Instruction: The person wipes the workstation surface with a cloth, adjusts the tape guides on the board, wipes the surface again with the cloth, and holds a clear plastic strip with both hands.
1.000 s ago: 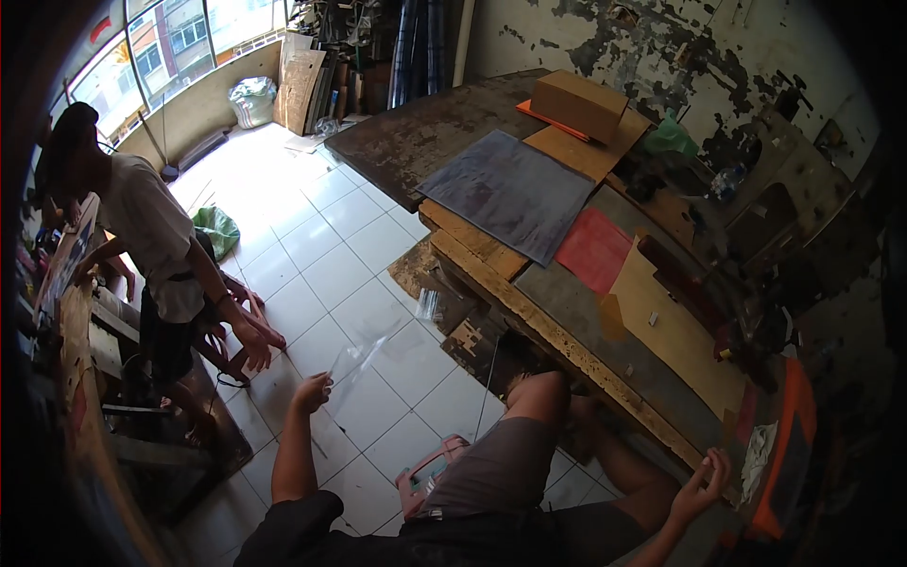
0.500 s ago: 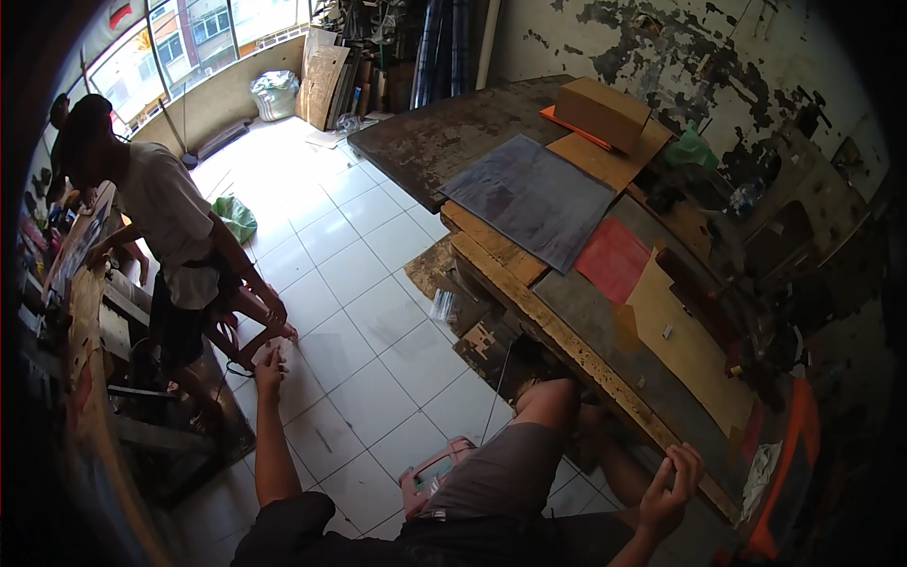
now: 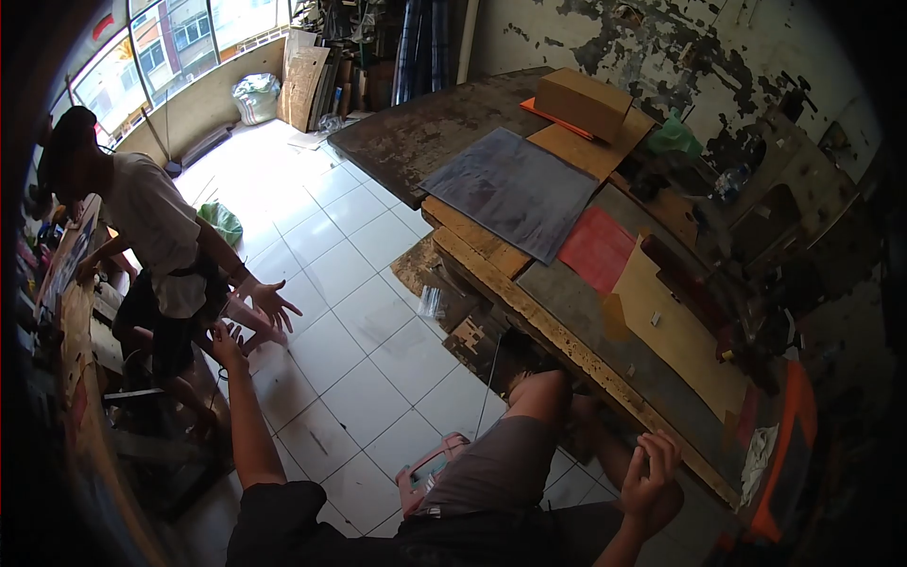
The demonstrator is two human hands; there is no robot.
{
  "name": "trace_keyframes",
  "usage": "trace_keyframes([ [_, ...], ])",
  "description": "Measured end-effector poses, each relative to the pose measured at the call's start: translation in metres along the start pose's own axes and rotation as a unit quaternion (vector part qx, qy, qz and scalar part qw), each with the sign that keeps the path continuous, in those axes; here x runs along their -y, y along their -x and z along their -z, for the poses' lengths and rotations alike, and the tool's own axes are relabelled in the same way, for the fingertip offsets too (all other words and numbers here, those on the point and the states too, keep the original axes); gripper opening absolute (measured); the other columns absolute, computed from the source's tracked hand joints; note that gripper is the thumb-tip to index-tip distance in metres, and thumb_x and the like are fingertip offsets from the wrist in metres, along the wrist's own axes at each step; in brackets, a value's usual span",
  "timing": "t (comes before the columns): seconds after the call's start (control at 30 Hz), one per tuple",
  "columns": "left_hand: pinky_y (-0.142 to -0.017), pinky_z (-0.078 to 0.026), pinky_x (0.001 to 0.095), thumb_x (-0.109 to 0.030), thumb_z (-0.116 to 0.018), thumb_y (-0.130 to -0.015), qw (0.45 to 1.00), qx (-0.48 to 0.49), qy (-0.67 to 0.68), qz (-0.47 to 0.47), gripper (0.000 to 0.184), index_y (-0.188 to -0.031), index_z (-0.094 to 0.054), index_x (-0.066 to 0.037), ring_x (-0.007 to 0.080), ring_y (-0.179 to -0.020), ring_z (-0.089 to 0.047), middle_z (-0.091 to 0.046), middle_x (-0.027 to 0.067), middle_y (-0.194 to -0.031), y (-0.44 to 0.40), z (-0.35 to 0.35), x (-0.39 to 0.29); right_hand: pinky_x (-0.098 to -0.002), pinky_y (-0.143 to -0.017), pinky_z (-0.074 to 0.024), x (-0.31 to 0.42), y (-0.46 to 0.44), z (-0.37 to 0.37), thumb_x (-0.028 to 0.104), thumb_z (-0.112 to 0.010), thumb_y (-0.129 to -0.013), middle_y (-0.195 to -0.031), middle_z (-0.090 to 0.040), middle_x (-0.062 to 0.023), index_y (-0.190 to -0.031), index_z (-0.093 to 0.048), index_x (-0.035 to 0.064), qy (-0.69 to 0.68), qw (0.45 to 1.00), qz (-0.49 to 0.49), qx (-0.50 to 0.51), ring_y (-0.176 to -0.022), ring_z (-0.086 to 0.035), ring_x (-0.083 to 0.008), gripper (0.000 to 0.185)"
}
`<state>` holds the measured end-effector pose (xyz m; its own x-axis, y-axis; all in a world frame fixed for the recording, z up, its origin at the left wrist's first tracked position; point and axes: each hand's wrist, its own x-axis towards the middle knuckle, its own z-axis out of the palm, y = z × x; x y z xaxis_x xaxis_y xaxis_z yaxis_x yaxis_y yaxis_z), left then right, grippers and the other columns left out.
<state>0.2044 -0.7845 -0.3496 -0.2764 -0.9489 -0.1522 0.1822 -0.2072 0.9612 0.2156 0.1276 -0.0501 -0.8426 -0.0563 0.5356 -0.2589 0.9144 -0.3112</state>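
The workbench stands right of a co-worker, bearing a sheet with a box behind it.

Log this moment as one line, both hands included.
left hand: extended toward co-worker's open hand, contents unclear | right hand: raised near workbench edge, fingers loosely bent | dark sheet: flat on workbench

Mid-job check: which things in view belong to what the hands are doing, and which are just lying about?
In the job, it seems:
left hand, extended near the co-worker's open hand; whether it grips anything is unclear
right hand, loosely curled

Apparently lying about:
cardboard box
dark sheet
red sheet
green bag on the floor
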Motion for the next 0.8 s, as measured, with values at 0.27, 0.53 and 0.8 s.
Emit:
trace_keyframes([
  [0.27,-0.093,-0.053,0.0350,-0.038,-0.054,-0.116,0.987,-0.128,0.077,0.060,0.039,-0.143,-0.066,-0.013,0.0219,-0.116,-0.074,-0.075,0.0064,-0.137,0.015,-0.001,-0.001,-0.0533,-0.111,-0.0513,-0.006,0.004,0.002,0.004,-0.066,-0.101,-0.119,-0.072,-0.0129,-0.112,-0.077,-0.0007,-0.022,1.000,-0.014,0.018,-0.128,-0.064,-0.0388,0.016],
  [0.53,-0.075,-0.062,0.0359,-0.025,-0.062,-0.107,0.979,-0.183,0.086,0.002,0.032,-0.120,-0.075,0.001,0.0214,-0.091,-0.076,-0.076,0.0096,-0.109,0.014,0.002,-0.003,-0.0529,-0.112,-0.0496,-0.012,0.006,-0.001,0.003,-0.067,-0.101,-0.118,-0.073,-0.0122,-0.112,-0.077,-0.0001,-0.026,0.999,-0.006,0.024,-0.129,-0.063,-0.0381,0.016],
  [0.8,-0.082,-0.064,0.0407,-0.035,-0.077,-0.101,0.937,-0.342,-0.017,-0.060,0.052,-0.139,-0.063,-0.003,0.0313,-0.099,-0.078,-0.077,0.0199,-0.118,0.033,0.000,-0.059,-0.0515,-0.111,-0.0492,-0.022,0.008,-0.002,0.003,-0.067,-0.101,-0.116,-0.074,-0.0112,-0.111,-0.077,0.0013,-0.049,0.999,0.002,0.023,-0.128,-0.063,-0.0372,0.015],
])
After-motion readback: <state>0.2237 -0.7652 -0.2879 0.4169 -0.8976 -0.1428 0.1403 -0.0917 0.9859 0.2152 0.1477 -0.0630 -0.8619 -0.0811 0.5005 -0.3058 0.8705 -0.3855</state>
